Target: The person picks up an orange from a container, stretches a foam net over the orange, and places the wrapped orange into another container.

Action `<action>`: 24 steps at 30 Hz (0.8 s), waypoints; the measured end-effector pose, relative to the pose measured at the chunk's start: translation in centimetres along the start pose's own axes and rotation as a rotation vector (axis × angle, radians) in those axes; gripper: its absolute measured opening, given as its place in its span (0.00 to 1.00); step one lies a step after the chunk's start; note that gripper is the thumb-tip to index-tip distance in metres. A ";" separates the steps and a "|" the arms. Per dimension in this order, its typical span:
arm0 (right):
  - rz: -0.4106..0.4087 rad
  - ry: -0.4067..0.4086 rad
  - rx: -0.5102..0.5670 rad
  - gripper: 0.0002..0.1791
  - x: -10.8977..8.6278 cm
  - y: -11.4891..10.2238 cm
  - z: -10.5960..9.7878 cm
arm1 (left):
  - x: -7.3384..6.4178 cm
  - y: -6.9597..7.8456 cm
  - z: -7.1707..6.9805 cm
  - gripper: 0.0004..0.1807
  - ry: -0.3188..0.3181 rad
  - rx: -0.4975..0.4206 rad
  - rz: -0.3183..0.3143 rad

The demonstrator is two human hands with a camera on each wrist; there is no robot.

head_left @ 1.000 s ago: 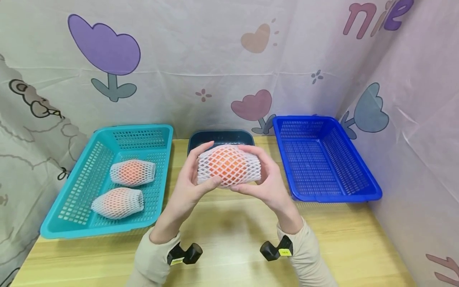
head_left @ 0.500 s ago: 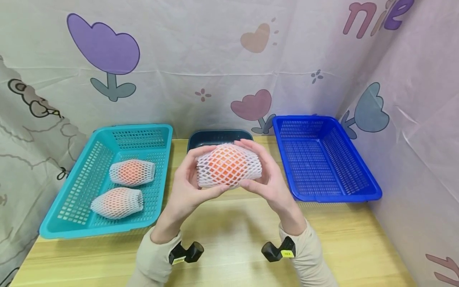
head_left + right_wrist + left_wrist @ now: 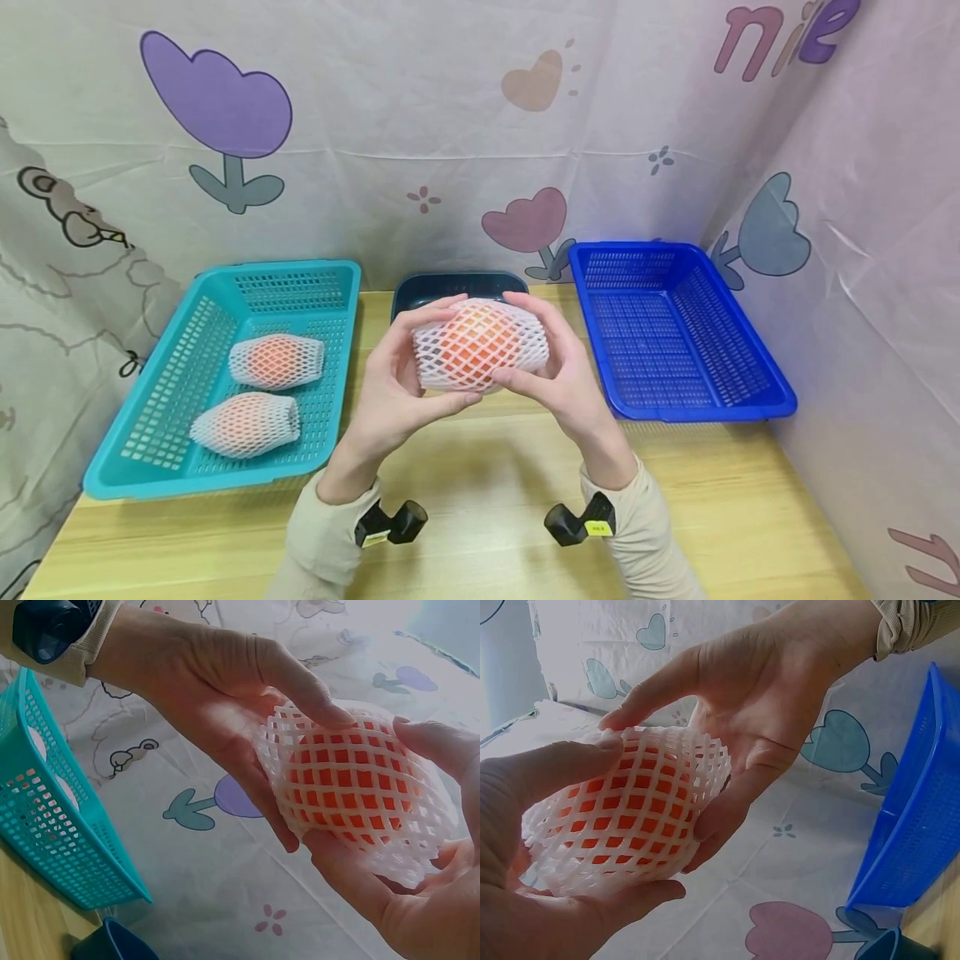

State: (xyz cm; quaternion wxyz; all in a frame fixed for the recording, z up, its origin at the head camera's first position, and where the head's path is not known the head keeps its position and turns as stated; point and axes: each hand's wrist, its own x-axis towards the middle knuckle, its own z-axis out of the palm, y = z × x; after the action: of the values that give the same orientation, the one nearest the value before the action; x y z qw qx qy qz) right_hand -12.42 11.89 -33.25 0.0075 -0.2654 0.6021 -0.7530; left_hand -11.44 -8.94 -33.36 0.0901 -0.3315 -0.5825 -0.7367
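A round orange-red fruit in a white foam net [image 3: 482,343] is held up off the table between both hands in the head view. My left hand [image 3: 393,383] grips its left end, with the thumb along the lower side and fingers over the top. On the other end, my right hand [image 3: 562,375] holds it, its thumb pressing the lower front of the net. Close up in the left wrist view, the orange-red skin of the netted fruit [image 3: 630,802] shows through the mesh. The net's ends extend past the fruit on both sides.
At left, a teal basket [image 3: 225,482] holds two more netted fruits, the upper one [image 3: 277,361] and the lower one [image 3: 246,424]. A blue basket [image 3: 641,342] stands at right. Behind the hands is a small dark tray [image 3: 457,287], partly covered by them. A printed cloth [image 3: 360,92] hangs behind.
The netted fruit has turned slightly in the hands while staying at about the same place. Both hands' fingers and thumbs have shifted a little along the net. The baskets look unchanged.
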 end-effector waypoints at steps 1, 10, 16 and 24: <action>-0.005 0.004 0.002 0.44 0.0 0.0 0.0 | 0.0 0.0 0.0 0.45 -0.001 0.001 -0.003; -0.037 0.045 0.023 0.40 0.0 0.0 0.2 | 0.0 0.3 0.1 0.46 0.045 0.015 -0.131; -0.044 0.045 0.033 0.40 0.2 -0.1 0.3 | 0.0 0.4 0.1 0.40 0.079 0.038 -0.193; -0.045 0.024 0.056 0.40 0.1 0.1 0.4 | -0.2 0.4 0.1 0.38 0.086 0.031 -0.217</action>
State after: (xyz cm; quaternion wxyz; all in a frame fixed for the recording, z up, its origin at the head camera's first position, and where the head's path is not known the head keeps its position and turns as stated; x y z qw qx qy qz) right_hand -12.41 11.45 -33.27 -0.0092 -0.2695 0.5748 -0.7726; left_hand -11.02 -9.02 -33.17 0.0399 -0.2331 -0.6221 -0.7464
